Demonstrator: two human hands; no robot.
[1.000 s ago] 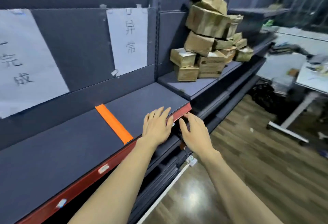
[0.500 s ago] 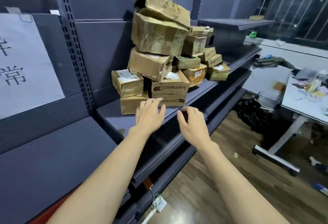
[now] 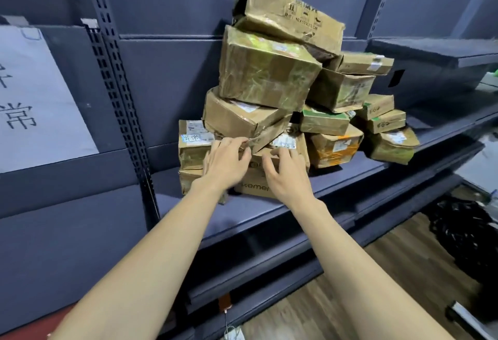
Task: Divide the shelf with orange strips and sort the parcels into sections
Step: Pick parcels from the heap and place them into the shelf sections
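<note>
A heap of several taped cardboard parcels [image 3: 266,75] stands on the dark shelf [image 3: 242,213] in front of me. My left hand [image 3: 227,163] reaches the low left of the heap, its fingertips touching the corner of a tilted brown parcel [image 3: 237,117] beside a small labelled parcel [image 3: 192,145]. My right hand [image 3: 287,174] lies with spread fingers on the front of the bottom box printed "kemen" [image 3: 256,187]. Neither hand grips anything. No orange strip is in view.
A white paper sign [image 3: 35,102] with black characters hangs on the left back panel, behind a perforated upright post [image 3: 118,92]. An upper shelf [image 3: 436,51] juts out at the right. Lower shelves and wooden floor [image 3: 350,299] lie below, with a black bag [image 3: 466,229] at right.
My view has swung right from the shelf bay with the orange strip to the parcel heap. Both hands have moved forward from the shelf edge onto the bottom parcels.
</note>
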